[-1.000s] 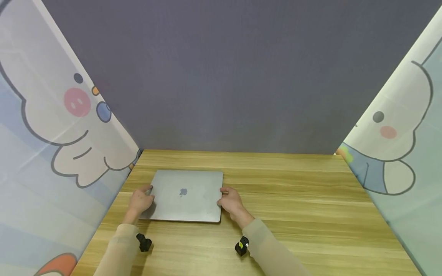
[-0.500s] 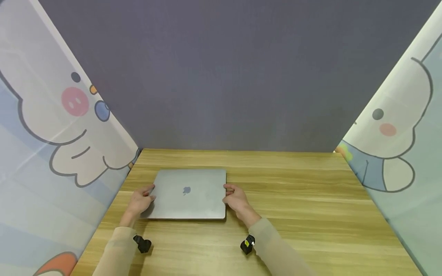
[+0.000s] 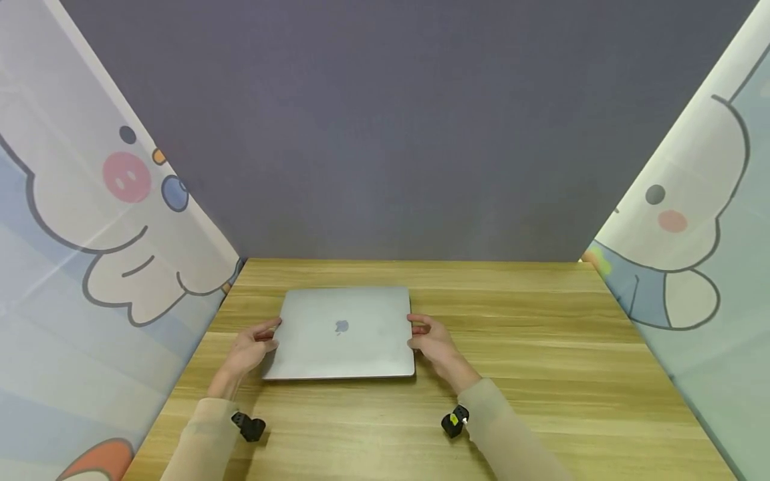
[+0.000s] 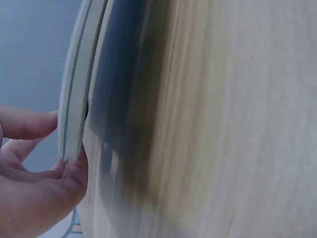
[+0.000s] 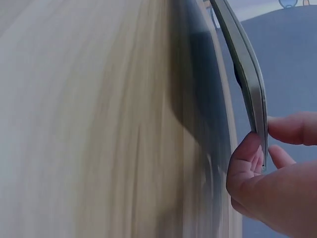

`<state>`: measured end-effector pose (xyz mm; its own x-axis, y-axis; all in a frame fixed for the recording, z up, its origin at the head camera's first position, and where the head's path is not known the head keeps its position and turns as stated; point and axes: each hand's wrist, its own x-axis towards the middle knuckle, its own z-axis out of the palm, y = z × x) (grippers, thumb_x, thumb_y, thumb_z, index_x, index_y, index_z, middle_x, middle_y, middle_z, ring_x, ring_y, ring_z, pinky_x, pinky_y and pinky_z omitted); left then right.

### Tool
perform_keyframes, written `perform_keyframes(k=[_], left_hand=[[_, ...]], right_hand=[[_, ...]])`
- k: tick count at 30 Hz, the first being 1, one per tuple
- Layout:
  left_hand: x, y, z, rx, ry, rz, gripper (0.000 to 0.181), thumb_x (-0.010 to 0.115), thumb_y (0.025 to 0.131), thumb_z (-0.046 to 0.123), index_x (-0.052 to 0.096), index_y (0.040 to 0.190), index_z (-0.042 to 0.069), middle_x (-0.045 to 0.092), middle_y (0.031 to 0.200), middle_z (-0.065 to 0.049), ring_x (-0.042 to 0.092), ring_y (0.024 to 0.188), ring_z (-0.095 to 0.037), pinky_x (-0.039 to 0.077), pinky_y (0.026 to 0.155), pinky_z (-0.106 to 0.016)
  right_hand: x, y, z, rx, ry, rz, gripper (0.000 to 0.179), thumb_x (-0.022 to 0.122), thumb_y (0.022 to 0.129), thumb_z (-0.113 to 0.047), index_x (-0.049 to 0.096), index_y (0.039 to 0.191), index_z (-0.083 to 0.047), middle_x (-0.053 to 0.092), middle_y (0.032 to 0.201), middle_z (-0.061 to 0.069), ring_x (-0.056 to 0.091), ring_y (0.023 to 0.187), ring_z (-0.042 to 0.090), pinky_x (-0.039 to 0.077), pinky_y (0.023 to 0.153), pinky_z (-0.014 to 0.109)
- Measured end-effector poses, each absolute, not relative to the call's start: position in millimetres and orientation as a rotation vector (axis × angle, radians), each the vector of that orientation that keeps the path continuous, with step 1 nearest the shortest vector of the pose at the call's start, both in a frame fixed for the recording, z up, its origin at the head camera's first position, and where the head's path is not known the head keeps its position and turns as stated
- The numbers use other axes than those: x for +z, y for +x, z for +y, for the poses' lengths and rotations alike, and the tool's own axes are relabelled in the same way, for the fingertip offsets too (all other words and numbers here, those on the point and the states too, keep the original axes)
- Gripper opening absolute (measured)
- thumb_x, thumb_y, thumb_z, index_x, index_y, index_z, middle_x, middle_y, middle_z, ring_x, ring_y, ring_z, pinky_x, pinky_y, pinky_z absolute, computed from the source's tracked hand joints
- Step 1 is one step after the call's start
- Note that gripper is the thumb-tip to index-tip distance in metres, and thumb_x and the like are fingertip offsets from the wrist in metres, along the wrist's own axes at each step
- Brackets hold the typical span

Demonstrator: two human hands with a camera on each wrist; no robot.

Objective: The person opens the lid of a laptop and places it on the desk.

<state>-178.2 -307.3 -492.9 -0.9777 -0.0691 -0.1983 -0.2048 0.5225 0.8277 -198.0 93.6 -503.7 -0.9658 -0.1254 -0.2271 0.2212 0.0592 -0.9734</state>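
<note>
A closed silver laptop [image 3: 343, 347] with an apple logo on its lid lies level between both hands, left of the table's middle in the head view. My left hand [image 3: 248, 349] grips its left edge, thumb on the lid and fingers under the base. At the opposite edge my right hand [image 3: 436, 344] pinches it the same way. In the left wrist view the laptop's side [image 4: 77, 84] stands off the wood, with a dark shadow beside it. The right wrist view shows a gap between the laptop's edge [image 5: 245, 64] and the tabletop too.
The wood-grain table [image 3: 517, 347] stretches to the right of the laptop. A dark grey panel [image 3: 385, 133] rises behind it. Cartoon-printed sheets hang at the left [image 3: 60, 280] and right [image 3: 692, 300]. A small black camera [image 3: 248, 426] is strapped at the left wrist.
Held in both hands, the laptop has shifted to the right and slightly away from me. My right hand has travelled further right; my left hand follows a little.
</note>
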Motion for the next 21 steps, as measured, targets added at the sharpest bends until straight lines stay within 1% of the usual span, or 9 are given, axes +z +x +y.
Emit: perform_keyframes(k=[3,6,11,16,21], left_hand=[[-491.9,-177.5,-302.5,1.493,-0.231,2.593,0.057,0.064,0.095,0.003,0.049,0.15,0.003,0.052,0.137,-0.029,0.05,0.122,-0.038,0.048,0.086,-0.034],[-491.1,-175.9,-296.8,1.559,-0.228,2.543,0.057,0.064,0.096,0.003,0.049,0.151,0.004,0.052,0.136,-0.025,0.049,0.12,-0.034,0.047,0.083,-0.03],[-490.3,-176.9,-286.4,1.657,-0.183,2.483,0.058,0.066,0.096,0.004,0.049,0.151,0.006,0.053,0.134,-0.021,0.048,0.119,-0.03,0.051,0.084,-0.028],[-488.7,-180.4,-275.1,1.721,-0.135,2.454,0.059,0.068,0.094,0.002,0.05,0.15,0.005,0.055,0.127,-0.019,0.05,0.113,-0.026,0.051,0.083,-0.024],[-486.4,-181.4,-262.9,1.774,-0.102,2.434,0.059,0.069,0.092,0.0,0.051,0.149,0.003,0.057,0.123,-0.018,0.05,0.111,-0.024,0.051,0.08,-0.019]], right_hand=[[-504.1,-198.8,102.6,-2.004,0.078,2.081,0.058,0.066,0.078,0.014,0.061,0.135,-0.001,0.054,0.111,0.018,0.051,0.096,0.025,0.048,0.07,0.031],[-502.2,-199.2,112.4,-2.012,0.054,2.082,0.057,0.065,0.08,0.014,0.061,0.135,0.001,0.054,0.112,0.018,0.051,0.099,0.026,0.05,0.076,0.032],[-498.4,-200.8,130.8,-1.997,0.023,2.119,0.056,0.065,0.082,0.014,0.06,0.137,0.002,0.055,0.113,0.018,0.051,0.1,0.025,0.051,0.077,0.029],[-492.5,-199.7,146.7,-1.979,0.024,2.141,0.056,0.064,0.084,0.012,0.058,0.139,0.002,0.055,0.113,0.017,0.051,0.101,0.024,0.051,0.078,0.028],[-489.9,-198.9,159.8,-1.97,0.004,2.161,0.056,0.063,0.085,0.012,0.057,0.14,0.002,0.053,0.113,0.017,0.05,0.1,0.023,0.051,0.078,0.026]])
